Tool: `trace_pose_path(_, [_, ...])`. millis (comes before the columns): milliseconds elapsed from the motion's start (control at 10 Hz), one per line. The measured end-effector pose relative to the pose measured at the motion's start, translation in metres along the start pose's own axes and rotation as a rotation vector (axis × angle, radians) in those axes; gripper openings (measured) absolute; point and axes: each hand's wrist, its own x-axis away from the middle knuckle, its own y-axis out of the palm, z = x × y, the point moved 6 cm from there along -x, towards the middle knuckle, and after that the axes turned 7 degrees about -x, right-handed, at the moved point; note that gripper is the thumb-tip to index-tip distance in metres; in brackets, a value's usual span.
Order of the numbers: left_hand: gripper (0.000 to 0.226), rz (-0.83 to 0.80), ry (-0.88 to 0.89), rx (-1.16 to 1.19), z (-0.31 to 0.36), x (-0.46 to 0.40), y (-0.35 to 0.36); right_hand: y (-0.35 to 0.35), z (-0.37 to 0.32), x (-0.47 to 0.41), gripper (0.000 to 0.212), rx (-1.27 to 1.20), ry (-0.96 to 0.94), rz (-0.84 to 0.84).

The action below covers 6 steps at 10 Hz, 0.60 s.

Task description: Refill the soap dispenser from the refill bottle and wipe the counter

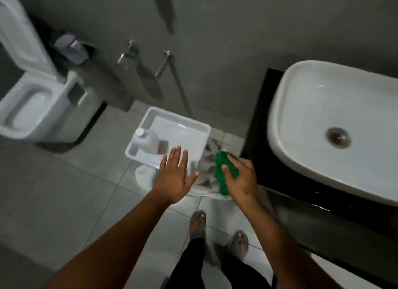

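My right hand (240,178) grips a green cloth (224,170) just left of the black counter (256,137), above the floor. My left hand (173,176) is flat with fingers spread, holding nothing, over the near edge of a white tray (193,125). A white bottle (144,139) with a white cap stands in the tray's left corner. The tray rests on a white stand or bin with a patterned side (206,165). I see no soap dispenser in this blurred frame.
A white basin (312,116) with a metal drain sits on the black counter at the right. A white toilet (30,107) stands at the left. Metal taps (129,53) and a hose hang on the grey wall. My feet (198,224) stand on grey floor tiles.
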Motion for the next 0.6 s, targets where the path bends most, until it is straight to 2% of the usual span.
trace_pose_path(100, [0.087, -0.059, -0.072, -0.007, -0.040, -0.001, 0.037, 0.074, -0.030, -0.031, 0.039, 0.009, -0.080, -0.133])
trace_pose_path(300, [0.078, -0.060, -0.129, -0.027, -0.080, -0.034, 0.088, 0.179, -0.018, -0.108, 0.039, 0.100, -0.006, -0.208])
trace_pose_path(400, [0.078, -0.063, -0.132, -0.057, -0.090, -0.038, 0.104, 0.210, 0.003, -0.126, 0.038, 0.136, 0.082, -0.218])
trace_pose_path(600, [0.078, -0.071, -0.145, -0.051, -0.094, -0.038, 0.108, 0.227, -0.003, -0.124, 0.042, 0.317, 0.022, -0.285])
